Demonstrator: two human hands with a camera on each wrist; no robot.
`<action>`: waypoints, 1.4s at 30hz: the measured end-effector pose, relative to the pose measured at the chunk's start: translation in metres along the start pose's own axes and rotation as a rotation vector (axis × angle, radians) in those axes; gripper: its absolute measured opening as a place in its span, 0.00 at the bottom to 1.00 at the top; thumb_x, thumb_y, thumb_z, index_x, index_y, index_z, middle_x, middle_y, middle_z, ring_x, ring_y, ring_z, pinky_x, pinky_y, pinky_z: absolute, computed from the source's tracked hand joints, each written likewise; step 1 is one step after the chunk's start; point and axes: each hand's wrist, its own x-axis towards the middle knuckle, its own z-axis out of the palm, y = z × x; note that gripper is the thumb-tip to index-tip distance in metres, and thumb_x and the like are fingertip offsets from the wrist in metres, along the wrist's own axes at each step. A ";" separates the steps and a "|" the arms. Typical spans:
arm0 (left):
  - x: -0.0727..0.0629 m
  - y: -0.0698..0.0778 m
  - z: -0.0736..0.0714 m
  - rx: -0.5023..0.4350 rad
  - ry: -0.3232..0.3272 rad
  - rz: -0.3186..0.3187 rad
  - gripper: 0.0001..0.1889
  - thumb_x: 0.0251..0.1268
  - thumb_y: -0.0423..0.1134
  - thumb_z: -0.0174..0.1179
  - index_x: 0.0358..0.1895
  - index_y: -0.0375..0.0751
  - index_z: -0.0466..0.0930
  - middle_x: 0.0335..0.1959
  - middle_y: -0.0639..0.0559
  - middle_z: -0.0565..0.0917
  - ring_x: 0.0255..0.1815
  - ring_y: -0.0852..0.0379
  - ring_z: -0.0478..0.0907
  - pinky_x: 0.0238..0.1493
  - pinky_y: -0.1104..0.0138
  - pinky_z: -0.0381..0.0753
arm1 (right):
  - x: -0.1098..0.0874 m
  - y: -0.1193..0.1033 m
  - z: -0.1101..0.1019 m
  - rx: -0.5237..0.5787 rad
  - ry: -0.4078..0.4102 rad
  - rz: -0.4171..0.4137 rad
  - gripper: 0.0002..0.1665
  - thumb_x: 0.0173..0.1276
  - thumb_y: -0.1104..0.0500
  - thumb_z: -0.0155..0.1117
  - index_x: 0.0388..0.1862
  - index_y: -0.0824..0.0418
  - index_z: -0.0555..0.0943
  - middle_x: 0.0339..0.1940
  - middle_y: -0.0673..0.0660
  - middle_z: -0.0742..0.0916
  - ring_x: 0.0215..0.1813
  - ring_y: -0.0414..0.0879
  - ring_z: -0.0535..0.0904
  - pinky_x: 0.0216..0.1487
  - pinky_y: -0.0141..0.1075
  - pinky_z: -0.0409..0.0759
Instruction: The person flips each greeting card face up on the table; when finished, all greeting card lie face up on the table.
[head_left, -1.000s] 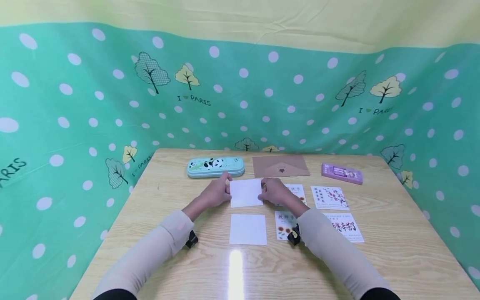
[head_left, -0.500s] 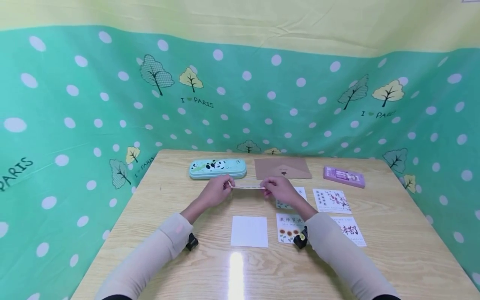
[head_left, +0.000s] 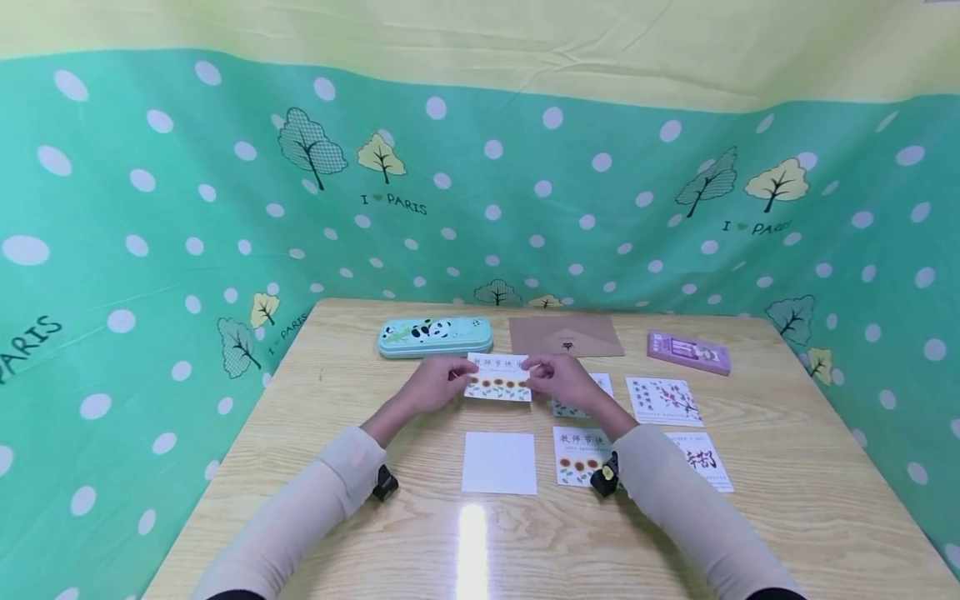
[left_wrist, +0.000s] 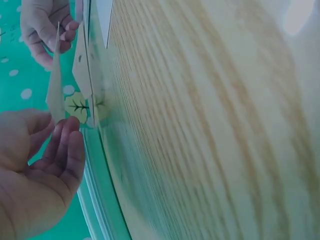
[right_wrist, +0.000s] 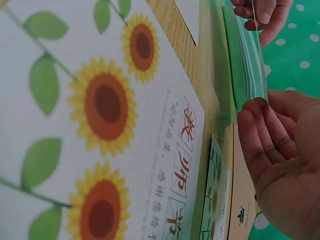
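Note:
Both hands hold up one greeting card (head_left: 498, 385), its sunflower picture and Chinese lettering facing the head camera. The left hand (head_left: 435, 383) pinches its left edge, thumb against fingers; the right hand (head_left: 561, 380) pinches the right edge. In the left wrist view the card (left_wrist: 56, 85) is seen nearly edge-on between the two hands, raised off the table. Below it on the table lies a blank white card (head_left: 499, 463). Under the right forearm lies another sunflower card (head_left: 577, 457), large in the right wrist view, and a similar card (head_left: 600, 390) is partly hidden behind the right hand.
A panda pencil case (head_left: 435, 337), a brown envelope (head_left: 564, 337) and a purple box (head_left: 688, 352) line the back of the wooden table (head_left: 360, 550). To the right lie a blossom card (head_left: 664, 402) and a lettered card (head_left: 705, 460), partly under the sleeve.
The held card has turned over between the hands, from its blank white side through edge-on to its sunflower side. The other cards and the pencil case stay where they were.

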 end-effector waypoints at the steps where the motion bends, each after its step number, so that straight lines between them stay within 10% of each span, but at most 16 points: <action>1: 0.001 0.000 0.000 0.016 -0.015 0.001 0.16 0.73 0.39 0.61 0.61 0.48 0.83 0.36 0.55 0.85 0.31 0.62 0.77 0.32 0.70 0.79 | 0.000 0.000 0.000 -0.022 -0.003 -0.006 0.19 0.70 0.61 0.67 0.60 0.59 0.82 0.41 0.53 0.90 0.39 0.44 0.87 0.44 0.36 0.86; 20: 0.008 -0.001 0.013 0.144 -0.152 -0.059 0.22 0.71 0.42 0.65 0.66 0.47 0.80 0.25 0.55 0.79 0.24 0.61 0.71 0.27 0.71 0.70 | 0.001 -0.002 0.010 -0.211 -0.084 0.072 0.28 0.68 0.57 0.71 0.66 0.55 0.79 0.31 0.51 0.84 0.21 0.40 0.71 0.21 0.30 0.68; 42: 0.010 0.001 0.017 0.189 -0.165 -0.061 0.23 0.67 0.40 0.68 0.65 0.46 0.81 0.29 0.56 0.81 0.29 0.60 0.75 0.35 0.68 0.75 | 0.004 -0.005 0.014 -0.299 -0.106 0.081 0.26 0.67 0.57 0.72 0.65 0.52 0.81 0.26 0.51 0.81 0.25 0.42 0.72 0.28 0.33 0.70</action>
